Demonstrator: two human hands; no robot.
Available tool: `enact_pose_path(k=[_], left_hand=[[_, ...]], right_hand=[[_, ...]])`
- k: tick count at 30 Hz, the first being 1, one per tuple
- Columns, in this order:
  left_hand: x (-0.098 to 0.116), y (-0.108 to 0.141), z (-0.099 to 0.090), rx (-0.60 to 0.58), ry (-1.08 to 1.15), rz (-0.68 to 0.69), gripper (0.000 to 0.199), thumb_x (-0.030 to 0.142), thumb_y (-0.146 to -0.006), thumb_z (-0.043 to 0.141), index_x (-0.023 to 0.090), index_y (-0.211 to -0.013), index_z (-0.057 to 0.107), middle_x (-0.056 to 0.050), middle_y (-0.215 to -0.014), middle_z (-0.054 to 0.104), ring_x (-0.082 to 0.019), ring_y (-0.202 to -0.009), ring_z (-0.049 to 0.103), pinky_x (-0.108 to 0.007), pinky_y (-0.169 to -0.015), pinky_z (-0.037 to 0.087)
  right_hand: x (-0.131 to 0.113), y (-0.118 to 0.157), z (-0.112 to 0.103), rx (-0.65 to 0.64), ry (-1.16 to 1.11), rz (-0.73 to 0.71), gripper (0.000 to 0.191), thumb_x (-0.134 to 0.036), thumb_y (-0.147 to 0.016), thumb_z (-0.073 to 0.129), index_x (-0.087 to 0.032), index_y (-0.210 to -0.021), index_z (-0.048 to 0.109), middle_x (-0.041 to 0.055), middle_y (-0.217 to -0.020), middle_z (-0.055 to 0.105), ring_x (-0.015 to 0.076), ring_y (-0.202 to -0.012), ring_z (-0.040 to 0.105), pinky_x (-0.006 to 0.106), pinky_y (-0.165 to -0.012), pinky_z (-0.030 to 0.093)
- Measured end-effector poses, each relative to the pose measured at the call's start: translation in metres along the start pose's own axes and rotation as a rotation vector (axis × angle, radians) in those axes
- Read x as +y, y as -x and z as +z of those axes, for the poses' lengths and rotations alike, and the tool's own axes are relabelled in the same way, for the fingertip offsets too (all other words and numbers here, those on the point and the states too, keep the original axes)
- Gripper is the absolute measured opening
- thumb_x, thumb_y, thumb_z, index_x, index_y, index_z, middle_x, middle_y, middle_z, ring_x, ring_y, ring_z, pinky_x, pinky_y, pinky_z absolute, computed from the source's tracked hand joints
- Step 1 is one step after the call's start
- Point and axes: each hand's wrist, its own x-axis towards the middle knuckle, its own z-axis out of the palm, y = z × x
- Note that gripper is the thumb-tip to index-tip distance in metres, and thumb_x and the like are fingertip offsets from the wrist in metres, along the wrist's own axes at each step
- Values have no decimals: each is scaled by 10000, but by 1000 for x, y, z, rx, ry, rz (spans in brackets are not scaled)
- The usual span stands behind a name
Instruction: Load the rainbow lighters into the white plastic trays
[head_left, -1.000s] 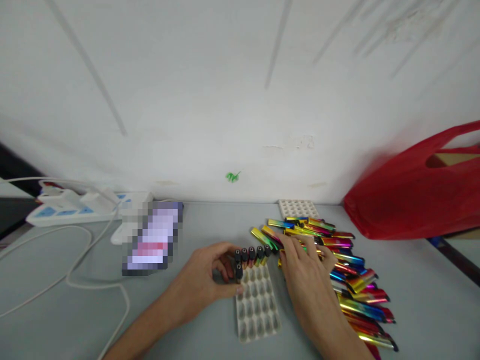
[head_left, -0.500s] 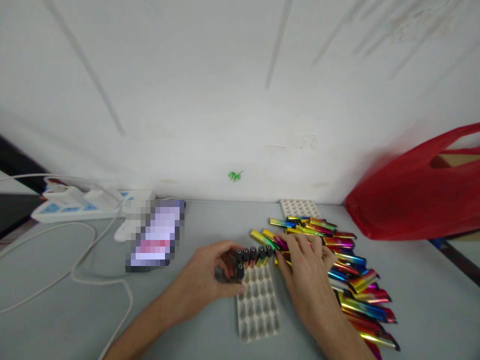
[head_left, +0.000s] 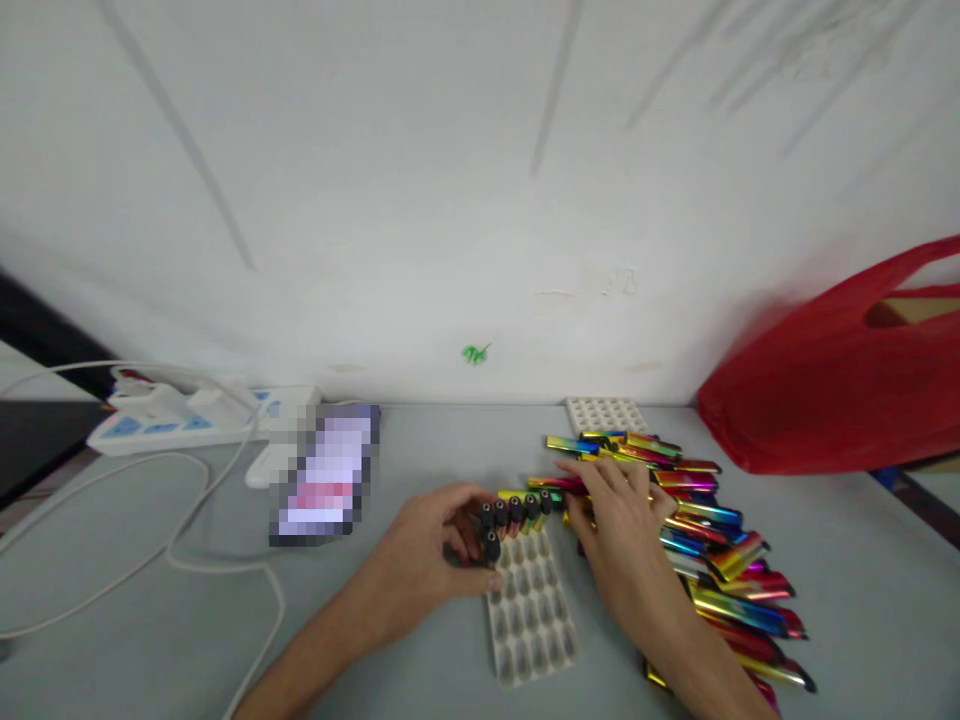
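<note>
A white tray of small cavities [head_left: 534, 620] lies on the table. Several slim, shiny tubes with black ends [head_left: 516, 510] stand upright along its far row, and one more black-ended tube [head_left: 491, 546] stands in front at the left. My left hand [head_left: 439, 540] is curled round the tray's left side, thumb at its edge and forefinger by the leftmost tube; its other fingertips are partly hidden. On the right, my right hand [head_left: 619, 520] is closed over the near end of a magenta-and-gold tube [head_left: 551, 483] at the pile's left edge. Its palm hides part of the pile.
A heap of shiny coloured tubes [head_left: 739, 605] spreads to the right. Another white tray [head_left: 606, 413] lies by the wall. A red bag [head_left: 832, 390] stands at the back right. At left are a phone [head_left: 330, 475], a power strip [head_left: 157, 428] and loose white cables [head_left: 274, 580].
The view has shifted slightly. Two loose tubes beside my right hand have turned flatter, and one now lies behind the upright row. My left hand stays by the tray.
</note>
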Motion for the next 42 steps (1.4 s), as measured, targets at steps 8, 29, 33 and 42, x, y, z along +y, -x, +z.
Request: enact_pose_path(k=[8, 29, 33, 42], left_hand=[[2, 5, -2, 16, -185, 89, 727, 356, -667, 1147, 276, -1330, 858, 9, -1057, 769, -263, -895, 721, -347, -830, 545], [-18, 7, 1, -151, -116, 243, 1160, 537, -746, 1153, 377, -1751, 595, -103, -1727, 654, -437, -1551, 632, -557, -1376, 469], [-14, 7, 0, -161, -141, 265, 1213, 502, -704, 1163, 394, -1757, 569, -94, -1624, 691, -410, -1399, 705, -516, -1230, 586], [-1, 9, 1, -143, -262, 240, 1220, 284, -619, 1181, 398, -1694, 616, -63, -1542, 700, -408, -1447, 656, -515, -1304, 519]], right_hand=[[0, -5, -20, 123, -237, 22, 213, -238, -1140, 714, -334, -1255, 866, 80, -1177, 857, 395, -1145, 668, 553, -972, 402], [-17, -10, -40, -33, -1552, 680, 540, -687, -793, 1067, -223, -922, 824, -9, -769, 663, 156, -689, 544, 237, -583, 471], [-21, -8, -40, -56, -1576, 626, 550, -731, -895, 970, -237, -862, 732, -12, -789, 606, 170, -693, 544, 262, -594, 493], [-10, -1, -79, -110, -1209, 351, 433, -627, -1222, 517, -278, -1112, 749, 67, -969, 750, 248, -821, 701, 360, -746, 611]])
